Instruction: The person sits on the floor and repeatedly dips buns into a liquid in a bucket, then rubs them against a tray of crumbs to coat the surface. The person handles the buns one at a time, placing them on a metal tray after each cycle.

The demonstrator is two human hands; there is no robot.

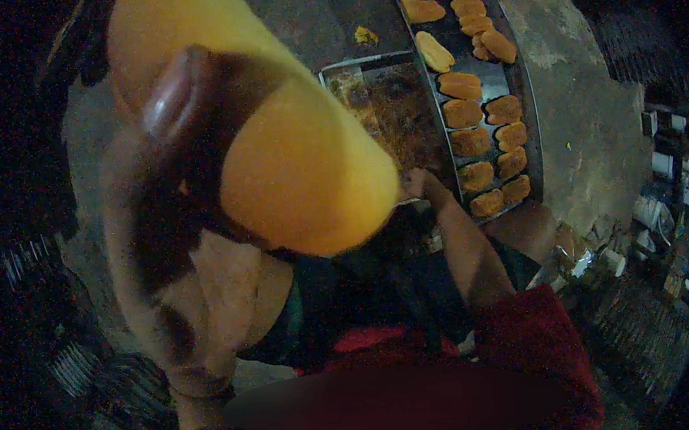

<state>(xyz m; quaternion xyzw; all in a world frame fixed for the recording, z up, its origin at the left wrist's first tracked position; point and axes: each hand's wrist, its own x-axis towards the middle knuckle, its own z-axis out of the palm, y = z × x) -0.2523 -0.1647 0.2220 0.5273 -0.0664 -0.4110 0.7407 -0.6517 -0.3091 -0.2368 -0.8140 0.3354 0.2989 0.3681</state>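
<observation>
My left hand (172, 222) is raised close to the camera, blurred and large. Its thumb and fingers curl around a long, smooth, yellow-orange piece that looks like a bread roll (308, 176). This piece hides much of the middle of the view. Lower and farther away, my right hand (415, 184) is at the near edge of a stained metal baking tray (415, 119), its fingers closed on the rim. The roll covers part of that hand and of the tray.
Right of the stained tray, dark baking trays (448, 138) hold several golden-brown bread rolls (461, 113) in two rough rows. A torn yellow scrap (365, 35) lies beyond the stained tray. Bare concrete floor (582, 118) extends rightward, with blurred clutter (659, 166) at the far right.
</observation>
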